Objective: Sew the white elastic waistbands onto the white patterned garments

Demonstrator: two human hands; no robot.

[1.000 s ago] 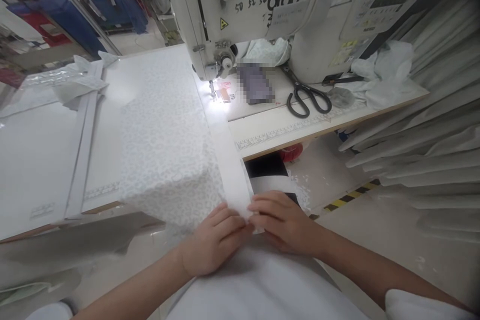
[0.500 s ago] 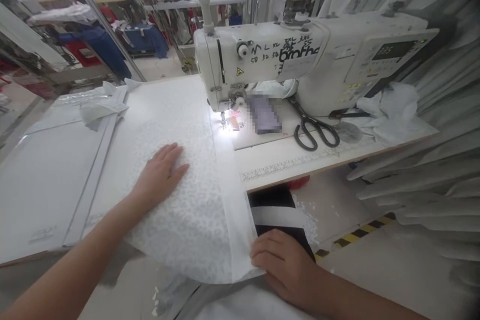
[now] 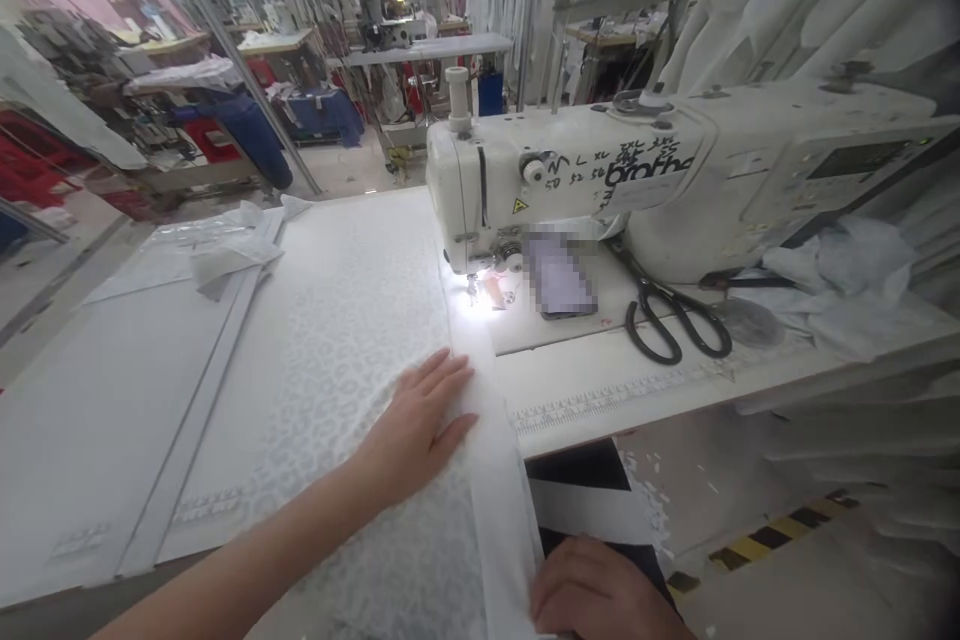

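Note:
A pale leopard-patterned fabric panel with a plain white folded edge band runs over the table and under the lit needle area of the sewing machine. My left hand lies flat on the panel beside the band, fingers stretched toward the machine and holding nothing. Down at the near end, my right hand has its fingers closed on the band's right edge; its thumb is hidden. The band stretches between the needle and that hand.
Black scissors and a pixelated phone lie right of the needle. A ruler strip runs along the table's front edge. Crumpled white cloth sits at the right end. White garments hang at the right.
My left hand has slid right across the panel, up to the band. My right hand still grips the edge. The view has shifted, so the machine appears lower and further right.

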